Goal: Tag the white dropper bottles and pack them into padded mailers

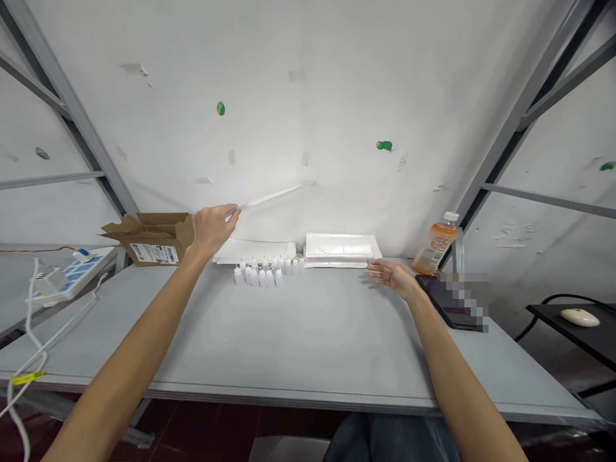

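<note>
Room: a white scuffed wall (308, 96) stands behind the table, between grey metal shelving uprights (72, 109).

Table: a long pale grey table (327, 340) spans the view, with a black side table (543, 314) off to the right.

Containers: an open cardboard box (154, 240) sits at the table's far left, flaps up, contents hidden. A plastic bottle (436, 247) of orange drink stands at the far right, white-capped and part full.

Stacks: white sheets (255, 250) and a white moulded tray (339, 246) lie side by side against the wall.

Small items: small white bottles (267, 273) stand upright in rows just in front of the white sheets.

Hands: wide apart. The left hand (214, 228) pinches a long white strip (272, 197); the right hand (392, 279) is open, fingers just beside the white moulded tray.

Strip: held above the table's far edge, its long axis running toward the wall and rightward, tilted slightly up.

Others: a dark tablet (447, 301) lies by the right hand, partly pixelated; a white power strip (72, 279) sits left of the table; a cream computer mouse (580, 317) rests on the black side table.
</note>
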{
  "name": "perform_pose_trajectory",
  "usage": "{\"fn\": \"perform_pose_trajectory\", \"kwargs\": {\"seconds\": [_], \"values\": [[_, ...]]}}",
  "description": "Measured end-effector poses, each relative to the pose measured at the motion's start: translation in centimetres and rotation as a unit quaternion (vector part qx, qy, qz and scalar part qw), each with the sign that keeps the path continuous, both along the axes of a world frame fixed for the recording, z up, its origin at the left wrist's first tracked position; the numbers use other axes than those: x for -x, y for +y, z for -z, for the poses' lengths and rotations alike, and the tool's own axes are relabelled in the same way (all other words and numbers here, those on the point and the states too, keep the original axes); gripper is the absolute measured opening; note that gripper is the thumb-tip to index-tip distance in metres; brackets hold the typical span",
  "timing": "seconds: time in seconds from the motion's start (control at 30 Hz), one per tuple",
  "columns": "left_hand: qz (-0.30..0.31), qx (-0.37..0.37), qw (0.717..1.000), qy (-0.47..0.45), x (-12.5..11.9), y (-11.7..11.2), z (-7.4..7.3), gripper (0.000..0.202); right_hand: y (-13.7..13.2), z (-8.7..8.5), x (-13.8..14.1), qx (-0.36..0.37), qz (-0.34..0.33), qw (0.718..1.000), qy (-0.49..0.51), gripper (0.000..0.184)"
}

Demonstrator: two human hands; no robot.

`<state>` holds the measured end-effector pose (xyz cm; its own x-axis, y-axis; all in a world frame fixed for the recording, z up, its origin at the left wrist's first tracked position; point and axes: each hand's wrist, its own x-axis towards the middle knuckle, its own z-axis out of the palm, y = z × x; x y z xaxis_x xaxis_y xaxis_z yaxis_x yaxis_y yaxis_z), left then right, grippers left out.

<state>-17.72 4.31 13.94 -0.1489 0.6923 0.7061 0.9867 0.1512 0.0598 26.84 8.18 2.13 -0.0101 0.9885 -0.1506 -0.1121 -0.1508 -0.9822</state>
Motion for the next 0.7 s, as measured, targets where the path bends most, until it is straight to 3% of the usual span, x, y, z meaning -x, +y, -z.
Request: {"fn": "perform_pose_trajectory", "kwargs": {"seconds": [0.1, 0.23, 0.37, 0.5, 0.6, 0.7], "values": [[0.108, -0.04, 0.992, 0.058, -4.7, -2.9, 0.0, 0.032, 0.1, 0.3, -0.1, -0.011, 0.018, 1.0, -0.003, 0.012], [0.23, -0.057, 0.958, 0.163, -8.3, -7.4, 2.5, 0.025, 0.5, 1.1, 0.1, -0.008, 0.024, 0.999, -0.02, 0.011], [0.3, -0.072, 0.925, 0.222, -8.0, -11.4, 6.1, 0.018, 0.4, 1.2, 0.6, -0.007, 0.016, 0.999, -0.047, 0.011], [0.3, -0.012, 0.925, 0.234, -6.6, -14.1, 9.2, 0.019, -0.5, 0.2, 2.2, 0.006, 0.007, 0.997, -0.081, 0.011], [0.284, 0.083, 0.931, 0.215, -5.8, -15.0, 10.5, 0.016, -1.4, -0.9, 3.9, -0.016, -0.016, 0.994, -0.106, 0.012], [0.289, 0.149, 0.932, 0.162, -5.5, -14.8, 10.9, 0.034, -2.1, -2.2, 6.1, -0.07, -0.054, 0.987, -0.134, 0.014]]}}
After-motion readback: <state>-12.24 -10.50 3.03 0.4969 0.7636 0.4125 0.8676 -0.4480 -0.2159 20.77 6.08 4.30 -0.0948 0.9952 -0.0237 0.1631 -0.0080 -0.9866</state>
